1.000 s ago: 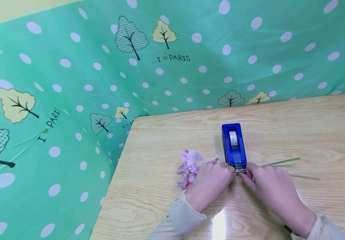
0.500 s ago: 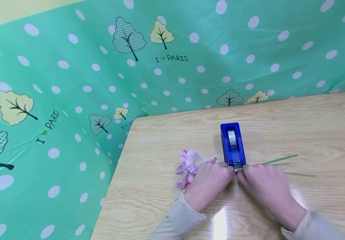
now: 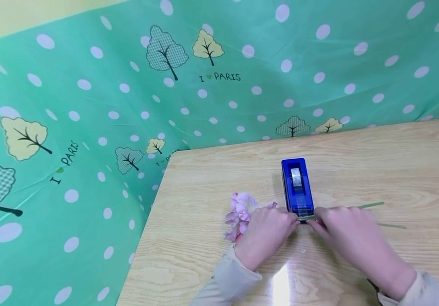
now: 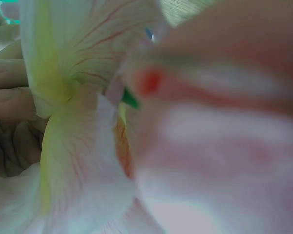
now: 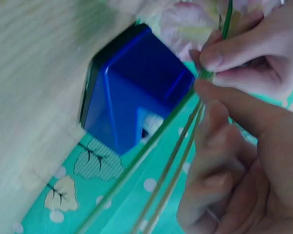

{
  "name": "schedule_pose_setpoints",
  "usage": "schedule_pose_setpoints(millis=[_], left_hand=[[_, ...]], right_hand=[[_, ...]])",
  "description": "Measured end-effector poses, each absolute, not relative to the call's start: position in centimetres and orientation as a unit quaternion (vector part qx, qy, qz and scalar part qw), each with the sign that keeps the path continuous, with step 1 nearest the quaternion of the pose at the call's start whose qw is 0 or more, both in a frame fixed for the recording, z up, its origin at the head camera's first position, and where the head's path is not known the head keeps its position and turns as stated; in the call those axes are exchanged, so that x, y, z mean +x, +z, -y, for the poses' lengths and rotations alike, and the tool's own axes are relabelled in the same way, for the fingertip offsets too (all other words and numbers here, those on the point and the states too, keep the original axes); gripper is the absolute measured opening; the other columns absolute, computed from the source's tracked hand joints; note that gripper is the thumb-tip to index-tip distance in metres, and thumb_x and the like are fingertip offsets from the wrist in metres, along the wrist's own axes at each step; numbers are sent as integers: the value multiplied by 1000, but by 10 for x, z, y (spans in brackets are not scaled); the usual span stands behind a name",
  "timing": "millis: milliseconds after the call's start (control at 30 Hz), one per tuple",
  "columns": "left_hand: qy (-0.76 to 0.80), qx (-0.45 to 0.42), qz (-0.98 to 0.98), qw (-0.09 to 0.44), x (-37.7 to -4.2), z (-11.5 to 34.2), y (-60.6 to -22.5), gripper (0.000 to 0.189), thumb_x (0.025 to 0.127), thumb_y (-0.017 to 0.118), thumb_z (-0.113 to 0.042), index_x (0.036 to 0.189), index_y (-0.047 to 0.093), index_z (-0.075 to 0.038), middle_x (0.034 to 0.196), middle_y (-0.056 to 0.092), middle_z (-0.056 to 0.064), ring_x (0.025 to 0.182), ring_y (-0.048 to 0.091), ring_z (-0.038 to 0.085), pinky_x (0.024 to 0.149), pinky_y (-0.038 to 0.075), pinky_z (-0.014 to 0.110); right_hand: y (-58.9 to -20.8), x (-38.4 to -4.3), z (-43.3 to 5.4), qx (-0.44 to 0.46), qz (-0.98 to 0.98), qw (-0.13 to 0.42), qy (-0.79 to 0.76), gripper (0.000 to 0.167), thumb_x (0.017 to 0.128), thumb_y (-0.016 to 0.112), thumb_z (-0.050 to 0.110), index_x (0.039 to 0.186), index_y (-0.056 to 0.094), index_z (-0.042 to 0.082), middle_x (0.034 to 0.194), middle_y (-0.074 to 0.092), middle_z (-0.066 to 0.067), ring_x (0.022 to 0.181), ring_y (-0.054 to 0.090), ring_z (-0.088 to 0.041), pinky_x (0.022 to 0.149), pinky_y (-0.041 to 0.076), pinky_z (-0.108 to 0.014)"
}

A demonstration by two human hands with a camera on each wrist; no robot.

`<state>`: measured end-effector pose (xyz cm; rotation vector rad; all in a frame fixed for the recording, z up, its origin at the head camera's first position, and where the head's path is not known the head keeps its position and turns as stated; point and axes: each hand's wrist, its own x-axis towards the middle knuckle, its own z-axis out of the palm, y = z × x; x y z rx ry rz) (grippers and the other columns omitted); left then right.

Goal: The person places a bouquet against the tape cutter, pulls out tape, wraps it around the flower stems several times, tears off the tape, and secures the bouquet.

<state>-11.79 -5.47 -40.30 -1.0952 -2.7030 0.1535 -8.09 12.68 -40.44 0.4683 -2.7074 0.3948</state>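
In the head view my left hand [image 3: 267,236] pinches the stems of the pink-and-white flowers [image 3: 237,214], just below the blossoms. My right hand [image 3: 353,238] pinches the same stems between thumb and forefinger, close beside the left. A short length of stems shows between the hands, at the front end of a blue tape dispenser [image 3: 299,195]. Seen from the right wrist, a green stem [image 5: 136,164] and thin tan stems [image 5: 165,170] run out past the right hand. Petals [image 4: 83,141] and blurred fingers fill the left wrist view.
The dispenser stands on a wood-grain table [image 3: 204,182], with a tape roll [image 3: 296,177] inside it. Behind and to the left hangs a green dotted cloth [image 3: 189,106] printed with trees. Loose stem ends [image 3: 372,205] stick out to the right.
My right hand shifted left against the left hand, then back to the right, its wrist turning. The stem ends swung slightly with it. The left hand and dispenser stay almost still.
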Motion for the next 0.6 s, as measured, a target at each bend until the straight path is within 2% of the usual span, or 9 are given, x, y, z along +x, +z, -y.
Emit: schedule_pose_setpoints(millis=[133, 300, 367, 600], left_hand=[[56, -374, 919, 111, -118, 55, -403, 16, 96, 64, -41, 88, 75, -32, 72, 67, -15, 58, 58, 3, 44, 35, 17], [67, -377, 916, 121, -118, 55, -404, 16, 95, 65, -42, 89, 76, -33, 72, 67, -15, 56, 56, 2, 42, 34, 17], [67, -379, 915, 124, -118, 55, -404, 15, 95, 65, -42, 89, 76, -33, 72, 67, -16, 55, 56, 1, 43, 34, 17], [70, -381, 911, 142, -117, 56, -404, 17, 94, 66, -43, 85, 75, -32, 71, 66, -16, 53, 52, 1, 42, 32, 16]], right_hand=[[-403, -85, -133, 189, 947, 200, 166, 35, 74, 86, 26, 68, 52, 19, 58, 41, 12, 52, 34, -5, 43, 29, -23], [-404, -91, -140, 218, 934, 210, 192, 23, 73, 86, 25, 81, 69, 14, 74, 57, 7, 69, 51, -10, 58, 49, -32], [-405, -92, -143, 222, 934, 197, 198, 19, 73, 86, 24, 82, 73, 14, 77, 60, 7, 74, 53, -11, 64, 51, -35], [-408, -96, -147, 218, 940, 112, 238, 10, 81, 82, 24, 87, 77, 18, 82, 65, 11, 76, 63, -10, 66, 56, -34]])
